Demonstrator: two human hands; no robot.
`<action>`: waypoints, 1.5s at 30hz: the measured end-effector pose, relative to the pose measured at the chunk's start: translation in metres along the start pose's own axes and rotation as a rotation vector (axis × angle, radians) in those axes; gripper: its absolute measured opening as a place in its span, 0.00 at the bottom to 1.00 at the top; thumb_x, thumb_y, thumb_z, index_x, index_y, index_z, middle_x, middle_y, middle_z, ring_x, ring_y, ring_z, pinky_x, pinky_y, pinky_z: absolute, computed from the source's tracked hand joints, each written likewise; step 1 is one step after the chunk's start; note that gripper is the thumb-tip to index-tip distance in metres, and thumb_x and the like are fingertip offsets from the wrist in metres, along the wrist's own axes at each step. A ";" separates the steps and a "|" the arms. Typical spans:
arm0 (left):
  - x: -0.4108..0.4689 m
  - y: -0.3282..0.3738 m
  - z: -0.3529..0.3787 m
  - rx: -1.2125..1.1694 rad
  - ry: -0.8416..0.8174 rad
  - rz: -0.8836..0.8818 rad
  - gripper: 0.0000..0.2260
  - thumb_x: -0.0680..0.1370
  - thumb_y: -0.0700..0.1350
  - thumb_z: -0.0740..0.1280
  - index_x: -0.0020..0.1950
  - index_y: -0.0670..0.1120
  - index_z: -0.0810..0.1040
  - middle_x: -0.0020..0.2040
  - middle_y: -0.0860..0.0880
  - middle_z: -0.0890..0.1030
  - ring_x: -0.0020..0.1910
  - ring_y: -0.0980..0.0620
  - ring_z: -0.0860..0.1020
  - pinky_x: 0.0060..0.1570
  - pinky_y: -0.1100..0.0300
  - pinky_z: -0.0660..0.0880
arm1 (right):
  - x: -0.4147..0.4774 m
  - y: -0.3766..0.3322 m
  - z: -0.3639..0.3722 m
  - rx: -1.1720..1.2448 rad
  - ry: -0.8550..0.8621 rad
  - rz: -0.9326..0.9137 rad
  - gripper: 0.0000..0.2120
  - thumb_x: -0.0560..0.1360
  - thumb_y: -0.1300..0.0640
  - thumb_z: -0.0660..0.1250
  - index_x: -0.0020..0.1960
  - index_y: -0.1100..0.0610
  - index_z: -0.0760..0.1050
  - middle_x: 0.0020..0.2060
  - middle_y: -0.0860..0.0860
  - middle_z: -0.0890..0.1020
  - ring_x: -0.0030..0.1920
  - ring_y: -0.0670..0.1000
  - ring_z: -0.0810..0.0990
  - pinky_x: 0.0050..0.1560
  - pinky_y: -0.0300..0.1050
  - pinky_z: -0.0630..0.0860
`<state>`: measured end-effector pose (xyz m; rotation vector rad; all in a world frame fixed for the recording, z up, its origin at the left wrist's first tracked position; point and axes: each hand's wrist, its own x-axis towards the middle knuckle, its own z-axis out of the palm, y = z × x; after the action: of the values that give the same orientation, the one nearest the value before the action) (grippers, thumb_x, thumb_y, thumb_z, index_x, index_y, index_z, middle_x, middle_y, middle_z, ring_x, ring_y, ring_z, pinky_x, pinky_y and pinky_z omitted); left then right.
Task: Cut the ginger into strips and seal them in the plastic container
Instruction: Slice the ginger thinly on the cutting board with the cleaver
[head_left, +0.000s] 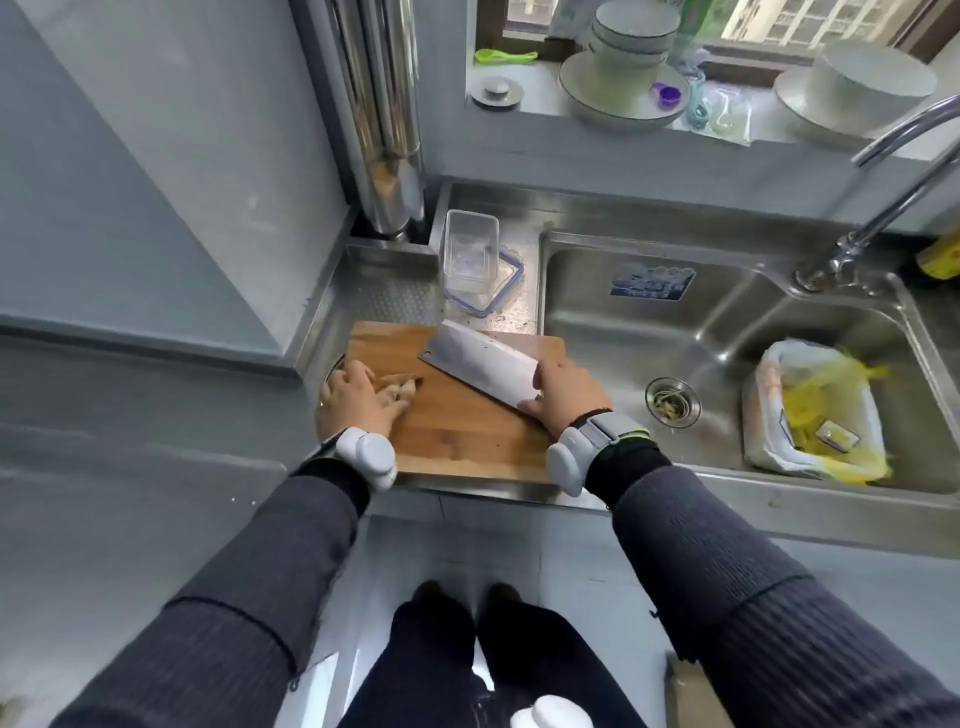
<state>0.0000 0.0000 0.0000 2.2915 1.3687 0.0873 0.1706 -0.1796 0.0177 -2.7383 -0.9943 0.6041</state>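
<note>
The wooden cutting board (457, 421) lies on the steel counter just left of the sink (587, 312), its near edge at the counter lip. A shiny metal pipe (387, 130) runs down into the corner behind it, and the faucet (893, 192) arches over the basin from the right. On the windowsill above stand stacked bowls (631, 31) on a plate, a sink plug (496, 91) and a purple scoop (667, 94).

Our right hand (566, 395) is wrapped round the handle of the cleaver (478, 364), the handle hidden inside our grip. The broad blade slants up and left across the middle of the board, between us and the container. We cannot tell whether its edge touches the wood.

Our left hand (358, 400) covers the ginger (402, 387) at the board's left end, fingers bent over it and thumb along its near side. Only a knobbly tip shows, well apart from the blade.

The plastic container (470, 249) stands open behind the board, partly on its blue-edged lid (511, 275), its clear floor showing. In the basin, a bag-lined tub (769, 395) holds yellow scraps, and bits sit in the drain strainer (672, 402)
</note>
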 end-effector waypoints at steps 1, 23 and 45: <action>0.000 -0.002 -0.002 -0.006 -0.025 -0.004 0.22 0.67 0.53 0.75 0.52 0.45 0.70 0.56 0.42 0.75 0.59 0.42 0.71 0.56 0.51 0.70 | -0.003 0.001 0.001 -0.019 -0.040 0.020 0.16 0.73 0.48 0.70 0.53 0.56 0.70 0.57 0.56 0.74 0.53 0.61 0.75 0.49 0.53 0.75; 0.001 0.004 0.006 -0.120 -0.142 0.283 0.11 0.69 0.42 0.75 0.49 0.45 0.79 0.49 0.49 0.78 0.42 0.52 0.74 0.43 0.61 0.67 | -0.026 0.009 0.011 0.114 0.083 -0.086 0.18 0.71 0.54 0.66 0.55 0.57 0.62 0.43 0.55 0.76 0.39 0.60 0.75 0.36 0.45 0.66; 0.004 0.039 0.018 -0.367 -0.177 0.251 0.11 0.71 0.42 0.73 0.53 0.45 0.80 0.48 0.47 0.82 0.45 0.48 0.79 0.46 0.61 0.73 | -0.068 -0.009 0.007 0.434 0.036 -0.022 0.18 0.80 0.42 0.54 0.52 0.55 0.72 0.38 0.51 0.77 0.41 0.55 0.74 0.41 0.46 0.67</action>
<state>0.0394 -0.0181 0.0000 2.0897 0.8888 0.1938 0.1153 -0.2167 0.0351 -2.3448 -0.7759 0.6739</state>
